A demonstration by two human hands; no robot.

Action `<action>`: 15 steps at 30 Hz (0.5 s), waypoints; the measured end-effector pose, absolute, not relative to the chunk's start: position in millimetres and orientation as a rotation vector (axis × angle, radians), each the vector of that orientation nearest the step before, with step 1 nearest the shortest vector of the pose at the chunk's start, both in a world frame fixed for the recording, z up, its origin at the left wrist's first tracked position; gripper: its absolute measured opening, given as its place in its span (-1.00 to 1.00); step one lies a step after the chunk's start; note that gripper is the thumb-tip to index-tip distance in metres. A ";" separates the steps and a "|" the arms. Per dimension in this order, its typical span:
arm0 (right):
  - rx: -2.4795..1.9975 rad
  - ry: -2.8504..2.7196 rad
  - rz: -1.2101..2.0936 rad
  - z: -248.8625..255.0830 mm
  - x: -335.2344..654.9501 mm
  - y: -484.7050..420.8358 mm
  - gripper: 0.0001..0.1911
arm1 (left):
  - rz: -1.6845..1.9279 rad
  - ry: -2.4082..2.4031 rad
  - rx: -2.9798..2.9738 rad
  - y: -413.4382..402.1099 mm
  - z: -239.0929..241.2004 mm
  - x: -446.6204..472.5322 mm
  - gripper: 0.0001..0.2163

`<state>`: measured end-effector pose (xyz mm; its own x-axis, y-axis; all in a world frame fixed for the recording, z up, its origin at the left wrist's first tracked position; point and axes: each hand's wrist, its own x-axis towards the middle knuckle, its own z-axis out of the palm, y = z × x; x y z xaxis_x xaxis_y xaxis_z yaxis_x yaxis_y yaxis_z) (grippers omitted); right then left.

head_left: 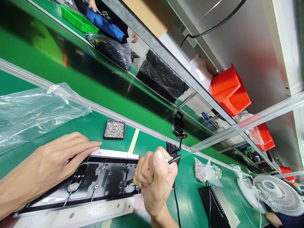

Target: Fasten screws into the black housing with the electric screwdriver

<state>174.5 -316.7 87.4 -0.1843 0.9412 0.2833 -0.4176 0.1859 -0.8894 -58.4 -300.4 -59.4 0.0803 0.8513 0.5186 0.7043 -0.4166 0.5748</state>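
Item: black metal panel (95, 180), long and flat, with moulded recesses and screw bosses — lies on the green worktop (152, 148) in front of the person, pale strips along its near and far edges.

Left hand (57, 161): palm down on the panel's far-left part, fingers (87, 148) together and stretched flat, pressing on the panel's upper edge and closed around nothing.

Right hand (154, 180): fist closed tight around a corded screwdriver (172, 159), fingers clamped on its body; the bit end points at the panel's right portion, and a black cable (176, 202) runs down from the tool toward the viewer.

Nearby: small black tray of screws (114, 129), just beyond the panel; crumpled clear plastic bag (30, 110), to the left; a second bag of small silvery parts (206, 171), to the right; white desk fan (276, 193), far right.

Beyond the conveyor rail: orange bins (229, 90), black parts wrapped in plastic (111, 49), green tray (78, 20) and blue tray (104, 23) — another person stands by the blue one.
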 end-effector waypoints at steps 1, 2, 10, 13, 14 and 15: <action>-0.606 -1.173 1.352 87.1 174.0 -317.2 -0.47 | 1.216 1.598 2.196 -301.1 -59.1 -58.6 -0.74; -0.606 -1.174 1.344 86.8 173.5 -317.7 -0.47 | 1.183 1.605 2.223 -301.8 -58.4 -58.7 -0.75; -0.661 -1.201 1.288 89.0 171.2 -316.8 -0.49 | 1.176 1.615 2.316 -302.7 -60.7 -57.3 -0.74; -0.648 -1.182 1.302 89.9 170.4 -314.7 -0.49 | 1.186 1.612 2.297 -301.2 -60.7 -55.1 -0.74; -0.641 -1.180 1.302 89.9 170.2 -313.9 -0.49 | 1.228 1.604 2.291 -300.6 -60.4 -53.8 -0.74; -0.635 -1.179 1.299 89.8 170.2 -313.2 -0.49 | 1.298 1.589 2.283 -300.2 -60.2 -52.1 -0.75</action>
